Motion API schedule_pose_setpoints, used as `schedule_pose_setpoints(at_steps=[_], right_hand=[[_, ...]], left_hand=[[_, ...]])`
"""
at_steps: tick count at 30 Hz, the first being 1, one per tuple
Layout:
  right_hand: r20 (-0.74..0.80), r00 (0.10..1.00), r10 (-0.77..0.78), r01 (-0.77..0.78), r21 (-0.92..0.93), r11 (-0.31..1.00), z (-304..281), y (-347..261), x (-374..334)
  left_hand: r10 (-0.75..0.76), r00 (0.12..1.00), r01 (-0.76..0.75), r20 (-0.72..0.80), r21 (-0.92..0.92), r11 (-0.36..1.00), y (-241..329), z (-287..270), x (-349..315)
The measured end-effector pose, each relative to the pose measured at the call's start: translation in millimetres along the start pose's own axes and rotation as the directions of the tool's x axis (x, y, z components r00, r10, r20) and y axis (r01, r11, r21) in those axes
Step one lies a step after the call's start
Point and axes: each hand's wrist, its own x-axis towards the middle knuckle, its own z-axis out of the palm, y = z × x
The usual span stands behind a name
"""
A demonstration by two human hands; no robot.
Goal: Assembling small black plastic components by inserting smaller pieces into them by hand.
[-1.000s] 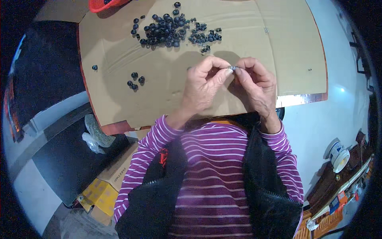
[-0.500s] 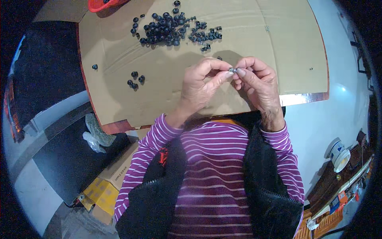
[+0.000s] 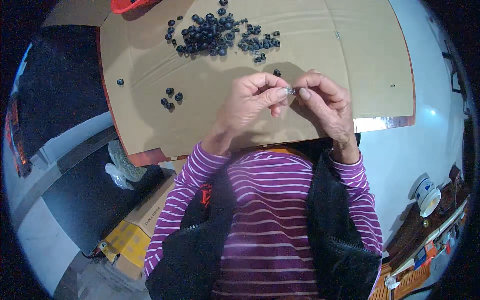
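Above the cardboard sheet, my left hand [image 3: 250,100] pinches a small shiny, silvery piece [image 3: 292,91] between thumb and forefinger. It looks ridged, perhaps coiled, but is too small to make out fully. My right hand [image 3: 327,102] meets it from the other side, thumb and forefinger closed at its right end. Just beyond my left fingertips lies one small black part [image 3: 277,73]. A pile of round black knob-like parts [image 3: 207,35] is spread farther off, and smaller black pieces [image 3: 257,42] lie to its right.
The cardboard sheet [image 3: 370,65] covers the work surface. A red container [image 3: 131,6] stands at the far left edge. Several black parts [image 3: 171,99] lie in a loose group at left, and one black part [image 3: 120,82] sits alone. A tiny piece [image 3: 392,86] is at right.
The fingertips have drawn slightly apart, showing more of the silvery piece. My right hand has shifted slightly right, and a finger of my left hand now shows below the pinch.
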Motion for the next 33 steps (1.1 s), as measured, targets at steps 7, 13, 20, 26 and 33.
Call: schedule_pose_setpoints(at_steps=[7, 13, 20, 26, 33], right_hand=[[0.215, 0.963, -0.164, 0.234, -0.361, 0.902, -8.3, -7.0, 7.5], [0.179, 0.958, -0.223, 0.270, -0.317, 0.909, -6.4, -5.0, 6.5], [0.199, 0.873, -0.446, 0.486, -0.448, 0.751, -2.5, -0.6, 7.6], [0.017, 0.917, -0.399, 0.366, -0.440, 0.820, -1.4, 8.2, 3.3], [-0.034, 0.948, -0.316, 0.271, -0.429, 0.862, 4.8, 5.6, 2.0]], left_hand=[[0.002, 0.997, -0.004, 0.078, 0.034, 0.999, 2.2, -4.9, 0.3], [-0.062, 0.986, 0.072, 0.157, -0.061, 0.996, 2.6, -8.5, 0.0], [-0.035, 0.967, 0.108, 0.252, -0.282, 0.953, -4.5, -9.4, 2.6], [-0.034, 0.999, 0.040, 0.038, -0.191, 0.981, -3.8, 11.6, -0.6], [0.609, 0.786, -0.412, -0.108, 0.643, 0.646, -13.3, 16.6, 0.4]])
